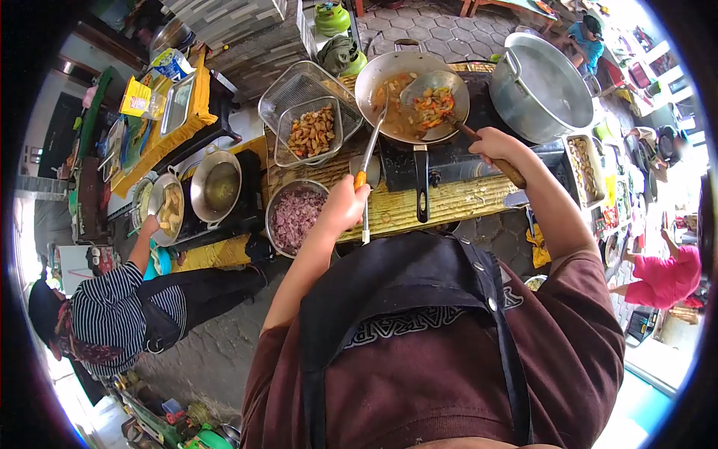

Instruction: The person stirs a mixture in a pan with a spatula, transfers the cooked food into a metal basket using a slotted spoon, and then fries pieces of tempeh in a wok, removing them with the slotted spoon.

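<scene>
My left hand (345,203) is closed round the orange-gripped handle of a long metal utensil (372,142). Its far end dips into the pan, where I cannot make out the head's shape. In my right hand (496,148) is the wooden handle of a wide round skimmer (413,88). Orange and green cooked pieces (432,107) lie in the skimmer, over the brownish broth. The pan (362,84) holding this broth sits on a black stove (396,172), its black handle (422,187) pointing towards me.
A large steaming pot (516,108) stands to the right. At left are wire baskets (280,112) with browned pieces (311,133) and a bowl of chopped shallots or onions (298,217). Further left, a person in stripes (120,314) works at another pan (170,209), beside a wok (217,187).
</scene>
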Tool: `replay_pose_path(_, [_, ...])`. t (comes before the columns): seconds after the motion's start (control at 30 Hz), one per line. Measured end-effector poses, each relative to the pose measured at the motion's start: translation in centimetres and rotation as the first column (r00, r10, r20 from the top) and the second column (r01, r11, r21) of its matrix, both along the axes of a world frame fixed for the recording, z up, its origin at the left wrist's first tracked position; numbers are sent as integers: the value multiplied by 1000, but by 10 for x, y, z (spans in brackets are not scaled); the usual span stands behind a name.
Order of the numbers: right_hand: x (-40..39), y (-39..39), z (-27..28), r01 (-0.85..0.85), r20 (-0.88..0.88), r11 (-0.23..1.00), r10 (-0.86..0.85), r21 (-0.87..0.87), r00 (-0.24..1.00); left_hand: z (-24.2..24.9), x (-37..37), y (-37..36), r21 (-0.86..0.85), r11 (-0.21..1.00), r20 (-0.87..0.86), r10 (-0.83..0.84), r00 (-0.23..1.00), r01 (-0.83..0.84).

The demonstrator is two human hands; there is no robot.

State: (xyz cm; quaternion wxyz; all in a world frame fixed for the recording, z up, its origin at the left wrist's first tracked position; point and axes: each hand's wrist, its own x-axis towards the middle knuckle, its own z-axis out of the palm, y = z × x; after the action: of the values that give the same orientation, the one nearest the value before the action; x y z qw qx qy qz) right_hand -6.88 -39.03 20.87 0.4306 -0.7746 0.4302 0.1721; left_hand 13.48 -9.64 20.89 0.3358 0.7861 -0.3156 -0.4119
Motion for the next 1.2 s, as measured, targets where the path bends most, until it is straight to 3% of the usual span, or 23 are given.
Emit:
replay_pose_path(0.07, [8,13,2,58,21,993,-60,101,998,4,-5,8,40,999,-108,-3,994,8])
replay_pose_path(0.1, [12,21,5,110,35,973,-119,202,992,6,-8,13,39,999,-105,-3,994,7])
replay_pose_path(0.27, [21,40,-15,210,142,899,-283,384,949,9,-15,25,-28,997,-51,65,997,-66])
replay_pose_path(0.33, [20,44,-20,268,202,793,-436,547,877,18,-17,25,-31,996,-28,79,996,-80])
replay_pose_path(0.5, [8,46,-33,190,275,665,-527,722,804,22,-16,26,-122,987,-6,102,995,-102])
replay_pose_path(0.63, [3,59,-30,246,346,767,-518,592,782,19,-15,21,-177,977,18,128,992,-123])
replay_pose_path(0.8, [2,53,-22,291,363,727,-597,622,715,16,-5,5,-178,979,61,111,992,-99])
replay_pose_path(0.87, [5,48,-23,347,357,826,-518,444,777,12,1,-4,-149,985,124,101,987,-82])
replay_pose_path(0.93, [4,40,-21,363,365,833,-519,417,773,0,9,-12,-117,990,139,91,986,-75])
replay_pose_path(1.03, [8,35,-20,396,313,860,-492,323,812,-43,23,-26,-154,988,330,49,943,2])
replay_pose_path(1.2, [22,38,-25,457,268,884,-467,102,843,-57,13,-35,-128,992,334,56,941,-13])
